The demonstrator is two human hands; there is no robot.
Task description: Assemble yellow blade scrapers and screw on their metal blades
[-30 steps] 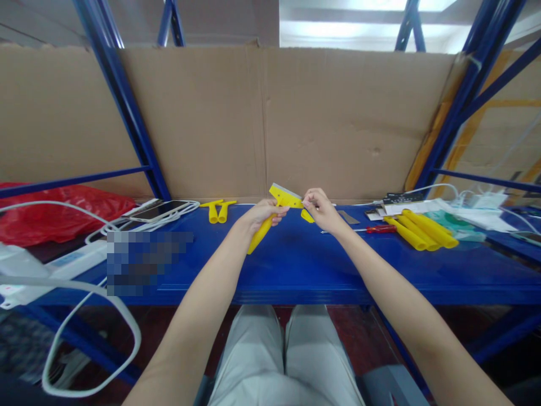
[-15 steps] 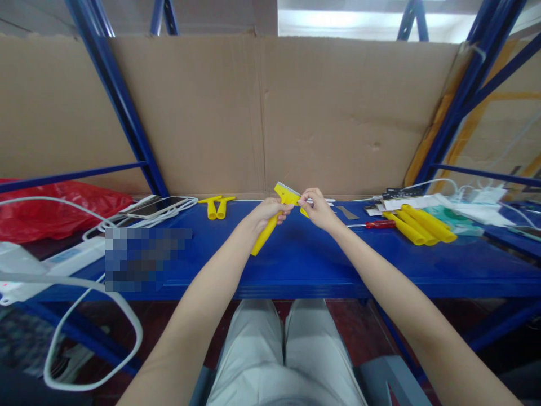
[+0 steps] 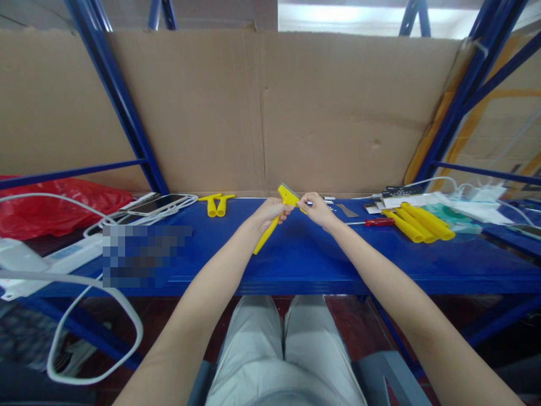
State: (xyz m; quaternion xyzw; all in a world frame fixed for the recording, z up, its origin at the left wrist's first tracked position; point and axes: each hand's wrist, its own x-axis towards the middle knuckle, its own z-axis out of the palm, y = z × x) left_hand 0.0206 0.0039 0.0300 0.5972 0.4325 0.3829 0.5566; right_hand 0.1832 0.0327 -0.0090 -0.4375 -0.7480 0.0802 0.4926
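Observation:
A yellow scraper (image 3: 288,195) is held above the blue table, its handle slanting down to the left and a thin metal edge along its head. My left hand (image 3: 273,210) is closed around the neck just below the head. With fingers pinched, my right hand (image 3: 316,207) grips the right end of the head; whether a small part is between the fingertips is hidden. Beyond the right hand lie a flat metal blade (image 3: 347,211) and a screwdriver (image 3: 379,222) with a red handle.
Two yellow scraper heads (image 3: 216,206) stand at the back left. Several yellow handles (image 3: 422,224) lie at the right beside papers and a green plastic bag (image 3: 459,217). At left are a phone (image 3: 157,204), white cables, a power strip (image 3: 70,256) and a red bag (image 3: 63,203). Cardboard (image 3: 338,113) walls the back.
The scraper's head has turned and shifted slightly right, with its metal edge tilting more steeply. My right fingers have closed in against the head's right end. My left hand keeps its hold.

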